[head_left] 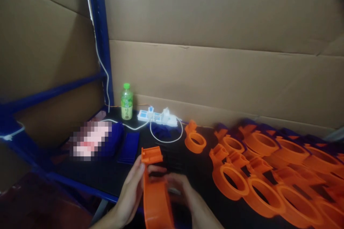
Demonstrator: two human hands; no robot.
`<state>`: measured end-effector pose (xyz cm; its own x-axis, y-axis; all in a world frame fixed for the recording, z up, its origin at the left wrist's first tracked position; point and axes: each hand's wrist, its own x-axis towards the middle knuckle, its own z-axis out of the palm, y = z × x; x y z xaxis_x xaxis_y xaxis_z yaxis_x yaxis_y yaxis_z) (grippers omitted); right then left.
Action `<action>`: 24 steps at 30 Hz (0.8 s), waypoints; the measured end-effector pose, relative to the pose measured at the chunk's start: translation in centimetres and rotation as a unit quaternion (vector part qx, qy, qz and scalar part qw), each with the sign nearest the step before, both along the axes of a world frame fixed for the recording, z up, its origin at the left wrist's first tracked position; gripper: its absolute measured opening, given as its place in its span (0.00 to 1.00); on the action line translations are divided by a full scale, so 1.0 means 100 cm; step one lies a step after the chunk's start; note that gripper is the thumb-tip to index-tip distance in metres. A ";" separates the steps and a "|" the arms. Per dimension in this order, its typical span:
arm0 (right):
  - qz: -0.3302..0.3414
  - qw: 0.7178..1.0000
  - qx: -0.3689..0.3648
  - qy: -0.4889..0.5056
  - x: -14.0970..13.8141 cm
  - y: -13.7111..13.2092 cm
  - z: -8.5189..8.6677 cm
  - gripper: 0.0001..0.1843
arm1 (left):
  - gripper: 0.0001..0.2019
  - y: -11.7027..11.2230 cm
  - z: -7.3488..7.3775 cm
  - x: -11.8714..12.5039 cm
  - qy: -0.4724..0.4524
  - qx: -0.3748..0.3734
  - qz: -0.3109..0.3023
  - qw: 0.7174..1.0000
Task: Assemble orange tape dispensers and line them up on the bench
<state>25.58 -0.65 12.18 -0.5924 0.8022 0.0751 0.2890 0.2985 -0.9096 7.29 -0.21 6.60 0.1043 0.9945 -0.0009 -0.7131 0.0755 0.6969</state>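
Observation:
My left hand (131, 193) grips an orange plastic ring part (153, 189) held on edge near the front of the black table top (107, 173), its square end pointing up. My right hand (185, 195) is closed against the right side of the same part, blurred by motion. Whether it also holds some small piece is hidden. To the right lies a pile of several matching orange ring parts (268, 171).
A green drink bottle (126, 101) stands at the back left beside a white power strip (157, 116) with a looped white cable. Dark blue flat pieces (129, 147) lie left of centre. Cardboard walls (220, 53) and a blue rack post (100, 35) enclose the table.

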 end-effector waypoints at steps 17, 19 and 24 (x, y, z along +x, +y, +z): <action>-0.021 0.843 0.430 -0.322 0.034 0.026 -0.056 0.19 | 0.13 0.043 0.024 -0.003 0.057 -0.052 -0.020 0.997; -0.028 0.849 0.419 -0.321 0.033 0.029 -0.057 0.18 | 0.14 0.043 0.024 -0.004 0.067 -0.057 -0.017 0.996; -0.052 0.916 0.292 -0.271 0.027 0.033 -0.052 0.10 | 0.16 0.039 0.023 -0.005 0.087 -0.060 -0.026 0.994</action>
